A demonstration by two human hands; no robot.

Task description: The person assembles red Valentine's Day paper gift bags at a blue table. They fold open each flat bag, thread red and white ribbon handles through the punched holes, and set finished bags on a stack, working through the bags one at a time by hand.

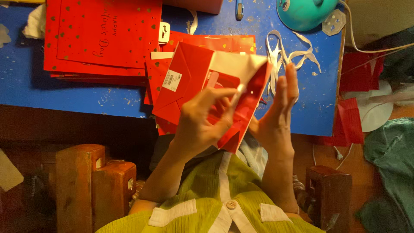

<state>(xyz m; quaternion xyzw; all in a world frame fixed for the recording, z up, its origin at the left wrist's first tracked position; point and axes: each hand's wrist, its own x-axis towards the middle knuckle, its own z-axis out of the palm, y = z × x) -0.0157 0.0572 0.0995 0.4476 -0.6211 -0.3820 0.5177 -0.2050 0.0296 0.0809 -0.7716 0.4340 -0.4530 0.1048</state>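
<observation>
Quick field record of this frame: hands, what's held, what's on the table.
left hand: fingers inside the open mouth of the red paper bag
right hand: flat against the bag's outer side, fingers straight
bag: held above the table edge, white inside showing, white sticker on its folded bottom
table: blue
stack of red bags: flat, far left
white ribbons: loose, right of the bag
teal lamp: far right corner

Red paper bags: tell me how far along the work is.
Done, by the look of it: a stack of flat red bags lies on the blue table. In hand: the left hand grips a red paper bag while the right hand steadies its open end. Left: white ribbon pieces lie loose beside it, with no handles visible on this bag.
</observation>
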